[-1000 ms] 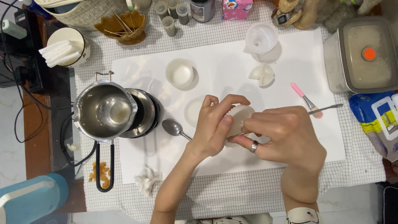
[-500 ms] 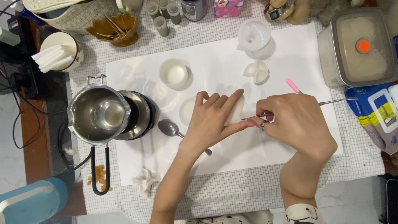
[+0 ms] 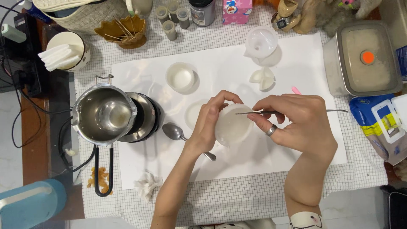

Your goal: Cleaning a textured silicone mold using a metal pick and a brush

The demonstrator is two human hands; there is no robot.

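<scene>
My left hand grips a round white wax-like piece, tilted so its flat face looks up at me. My right hand pinches a thin metal tool whose tip lies across the top of the white piece; the tool's far end sticks out to the right past my knuckles. A ring sits on my right hand. Both hands hover over a white sheet spread on the checked cloth.
A steel pouring pot stands on a small burner at left, with a spoon beside it. On the sheet are a white cup, a clear funnel cup and white petal pieces. A lidded container stands right.
My left hand has turned the white piece from edge-on to face-up and curled around it. My right hand lifted the metal tool's tip onto its upper edge.
</scene>
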